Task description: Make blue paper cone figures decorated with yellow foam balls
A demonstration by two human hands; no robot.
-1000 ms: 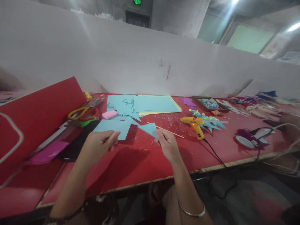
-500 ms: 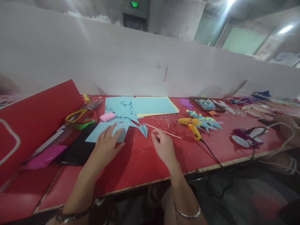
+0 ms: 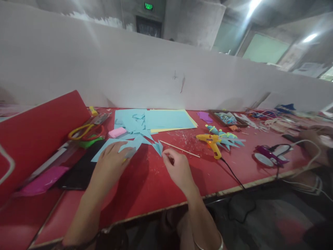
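My left hand [image 3: 111,159] rests over a light blue paper sheet [image 3: 100,152], with its fingers curled closed at the sheet's right part, which is bent up. A small yellow and grey patch shows by those fingertips, too blurred to name. My right hand [image 3: 178,168] is curled in a pinch. Its fingertips are right beside the point of a folded blue paper cone [image 3: 157,148]; whether they touch it, or hold anything, I cannot tell. Just beyond lies a thin wooden stick [image 3: 179,148]. More blue paper sheets [image 3: 169,119] and cut pieces lie behind.
A yellow glue gun [image 3: 212,142] with a black cord lies at right, beside a spiky blue paper piece [image 3: 227,137]. Scissors [image 3: 87,132], a pink block [image 3: 117,132] and a black flat object [image 3: 80,170] are at left. Another person's hand [image 3: 314,142] is far right.
My left hand's spread fingers have curled together, and the sheet beneath has bent up. My right hand has moved slightly left, close to the paper cone. The view has shifted a little.
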